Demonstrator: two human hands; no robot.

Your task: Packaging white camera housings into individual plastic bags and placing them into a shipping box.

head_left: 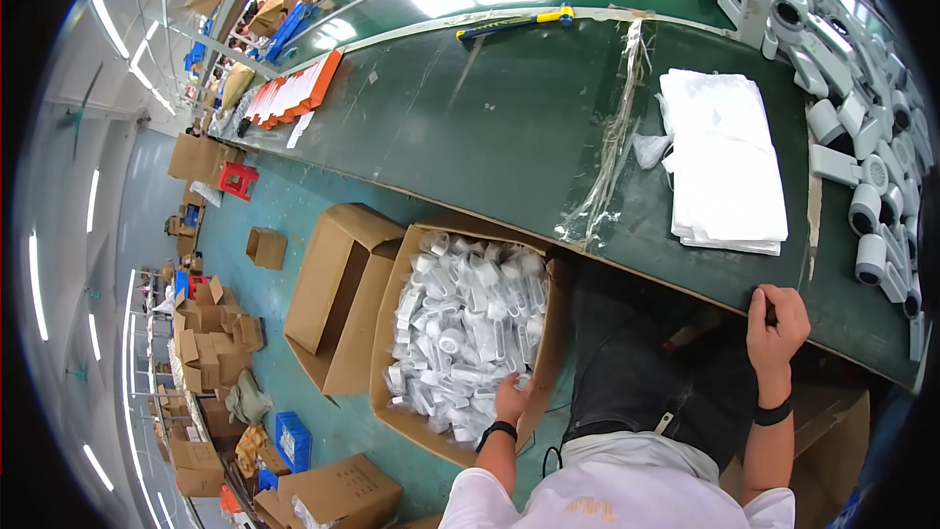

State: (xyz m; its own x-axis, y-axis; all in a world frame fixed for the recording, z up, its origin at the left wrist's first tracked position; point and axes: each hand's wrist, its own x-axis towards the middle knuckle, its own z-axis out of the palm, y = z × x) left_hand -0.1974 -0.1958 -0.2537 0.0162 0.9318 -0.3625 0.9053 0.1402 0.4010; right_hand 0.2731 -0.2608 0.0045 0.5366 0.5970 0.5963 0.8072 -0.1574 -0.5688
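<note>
My left hand (511, 399) reaches down into a large open cardboard box (560, 333), at the near right of its contents. White plastic pieces in clear bags (465, 318) fill that box. The fingertips are against the bags and partly lost among them, so I cannot make out a grip. At the bench's near edge, my right hand (778, 325) is closed in a loose fist, with nothing visible in it. A stack of flat white bags or sheets (729, 167) lies on the green bench (490, 127), just beyond the right hand.
White appliances with grey round ends (871, 176) are heaped at the bench's right. A yellow-and-black hammer (514, 23) lies along the back, orange-and-white cartons (294, 93) at the far left. Another open cardboard box (338, 299) stands left of the full one.
</note>
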